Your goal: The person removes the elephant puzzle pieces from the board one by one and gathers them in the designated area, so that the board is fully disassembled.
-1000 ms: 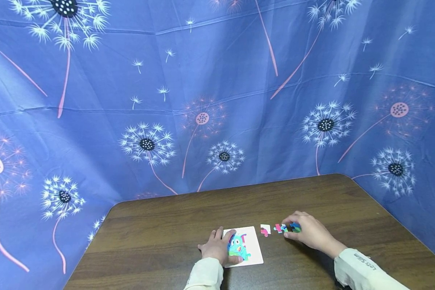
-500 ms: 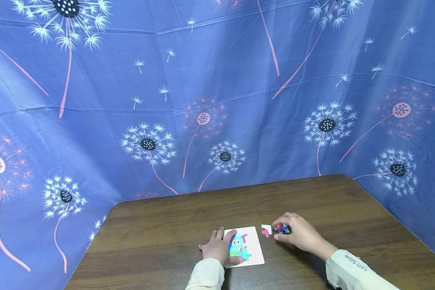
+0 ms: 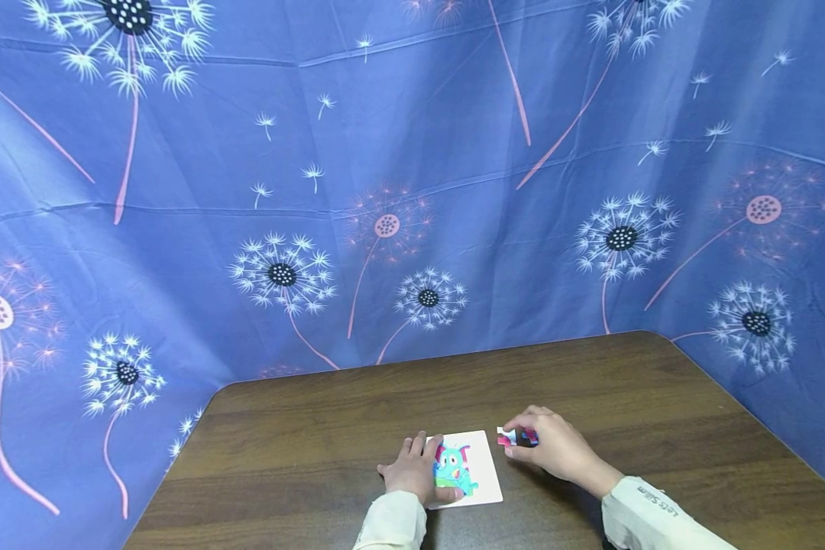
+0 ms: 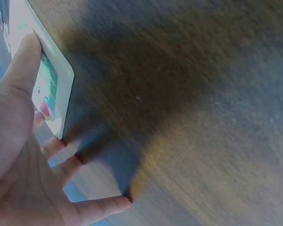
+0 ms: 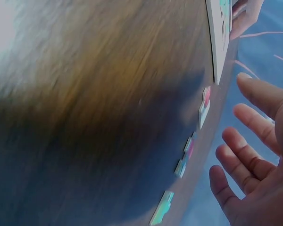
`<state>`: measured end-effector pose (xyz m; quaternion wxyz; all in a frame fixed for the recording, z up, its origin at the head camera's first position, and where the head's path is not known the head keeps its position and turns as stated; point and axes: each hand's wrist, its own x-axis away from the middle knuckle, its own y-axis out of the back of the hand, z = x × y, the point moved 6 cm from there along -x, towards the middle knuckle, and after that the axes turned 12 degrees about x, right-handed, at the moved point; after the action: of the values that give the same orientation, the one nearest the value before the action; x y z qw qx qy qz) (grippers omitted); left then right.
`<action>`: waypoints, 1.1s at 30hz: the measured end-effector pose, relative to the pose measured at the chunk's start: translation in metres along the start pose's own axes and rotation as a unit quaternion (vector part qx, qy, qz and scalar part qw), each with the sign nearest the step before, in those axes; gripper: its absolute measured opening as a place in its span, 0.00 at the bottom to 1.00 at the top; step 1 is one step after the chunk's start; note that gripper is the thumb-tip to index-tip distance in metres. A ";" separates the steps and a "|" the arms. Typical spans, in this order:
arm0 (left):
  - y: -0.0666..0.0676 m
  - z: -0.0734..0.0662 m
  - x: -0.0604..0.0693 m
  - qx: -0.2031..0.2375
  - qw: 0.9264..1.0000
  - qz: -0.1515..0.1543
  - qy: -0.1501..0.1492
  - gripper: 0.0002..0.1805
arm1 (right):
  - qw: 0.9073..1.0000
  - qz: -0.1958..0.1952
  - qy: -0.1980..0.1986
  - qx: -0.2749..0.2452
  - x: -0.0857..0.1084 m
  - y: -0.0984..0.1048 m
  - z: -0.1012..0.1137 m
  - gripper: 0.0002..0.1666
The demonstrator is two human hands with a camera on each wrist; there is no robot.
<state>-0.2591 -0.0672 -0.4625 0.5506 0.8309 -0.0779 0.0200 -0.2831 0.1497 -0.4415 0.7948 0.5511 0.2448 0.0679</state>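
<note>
Loosely spread, the grip of the right hand point(image 3: 557, 449) hovers over jigsaw pieces to the right of the puzzle board point(image 3: 485, 470); its thumb and fingers stand apart, and the right wrist view shows them clear of the pieces. Over the puzzle board's left side, the grip of the left hand point(image 3: 411, 473) lies spread too: the thumb rests on the surface near the board's near edge, the index finger reaches over its far left part, and other fingertips come down just past its left edge.

Square and white with rounded corners, the puzzle board lies flat and bears a cartoon of a turquoise creature point(image 3: 462, 480) with pink ears on green, partly covered by the left hand. Just beside the board's right edge, apart from it, lies a white-and-pink piece point(image 5: 205, 104). Farther out from the board comes a pink-and-blue piece point(image 5: 185, 157), then a green piece point(image 5: 162, 209), hidden in the head view.

Around the board spreads the dark brown wood-grain tabletop point(image 3: 316, 451). On the board's near side are pale sleeves point(image 3: 653, 512), the right one lettered. Well beyond the board hangs a blue cloth point(image 3: 467, 198) printed with white and pink dandelions.
</note>
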 end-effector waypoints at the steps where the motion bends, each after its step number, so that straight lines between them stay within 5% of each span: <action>1: 0.000 0.000 0.000 0.000 1.000 0.000 0.001 0.49 | 1.000 -0.001 -0.004 -0.004 0.000 0.000 0.001 0.18; 12: -0.002 0.001 -0.002 -0.004 1.000 0.000 0.006 0.49 | 0.999 0.015 -0.038 -0.036 -0.006 -0.009 0.013 0.15; 33: -0.002 0.001 -0.003 -0.010 1.000 0.009 0.009 0.48 | 0.997 0.006 -0.075 -0.002 -0.014 -0.024 0.036 0.15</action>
<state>-0.2616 -0.0671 -0.4653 0.5597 0.8241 -0.0811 0.0318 -0.2827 0.1054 -0.4489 0.8119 0.5541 0.1813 0.0314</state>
